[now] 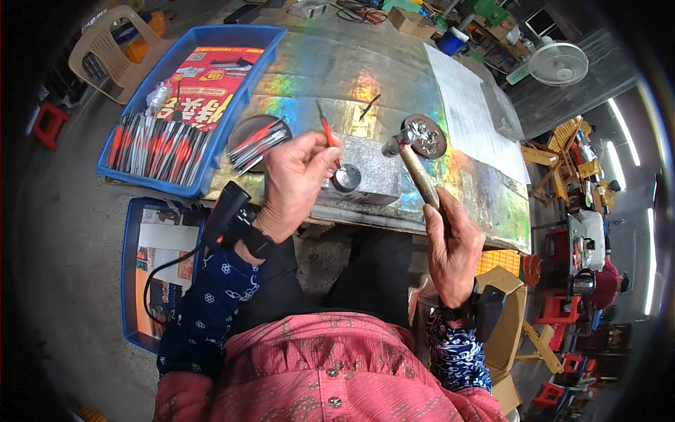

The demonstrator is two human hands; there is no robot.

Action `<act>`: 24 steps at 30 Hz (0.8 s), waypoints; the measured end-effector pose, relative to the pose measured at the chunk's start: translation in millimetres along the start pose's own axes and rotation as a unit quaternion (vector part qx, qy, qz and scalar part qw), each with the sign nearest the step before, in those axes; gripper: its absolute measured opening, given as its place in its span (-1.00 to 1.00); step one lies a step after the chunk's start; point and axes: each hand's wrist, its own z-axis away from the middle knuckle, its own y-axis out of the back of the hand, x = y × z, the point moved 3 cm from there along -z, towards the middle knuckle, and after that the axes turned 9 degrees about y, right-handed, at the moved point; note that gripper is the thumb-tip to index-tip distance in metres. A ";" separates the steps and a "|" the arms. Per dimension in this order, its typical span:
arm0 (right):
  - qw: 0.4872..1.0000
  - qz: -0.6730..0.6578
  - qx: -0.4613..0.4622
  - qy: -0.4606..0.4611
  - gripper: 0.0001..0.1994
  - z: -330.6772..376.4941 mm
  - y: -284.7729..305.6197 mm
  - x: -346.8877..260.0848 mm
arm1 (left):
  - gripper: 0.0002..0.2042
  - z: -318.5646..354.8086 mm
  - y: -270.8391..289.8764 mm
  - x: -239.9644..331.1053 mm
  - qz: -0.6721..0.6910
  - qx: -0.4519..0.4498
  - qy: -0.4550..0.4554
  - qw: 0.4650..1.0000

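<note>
My left hand pinches a slim red piece with a dark, thin pointed end, held upright above the work table. In my right hand is the lower end of a tan wooden-looking handle; its dark far end leans up and left, and what kind of tool it is I cannot tell. Between the hands a silvery-covered block lies at the table's near edge, with a small round metal tin at it. Behind my left hand, a bundle of slim red, black and white pieces rests over a round dish.
A round dish of shiny metal bits stands beyond my right hand. One thin dark piece lies on the shiny table cover. At left is a blue tray with many slim pieces; another blue tray sits below it.
</note>
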 end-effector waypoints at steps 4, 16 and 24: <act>0.997 0.078 0.017 0.025 -0.73 11.3 -18.1 19.0 | -0.89 -6.0 18.9 -0.9 0.085 -0.018 0.063 0.994; 0.988 0.154 -0.014 0.014 -0.52 32.8 -67.6 37.6 | -0.79 -2.1 93.9 7.2 -0.440 0.084 -0.058 0.892; 0.991 0.111 -0.068 -0.018 -0.54 28.7 -73.0 34.5 | -0.97 -6.2 91.8 -16.5 -0.676 0.057 -0.199 0.708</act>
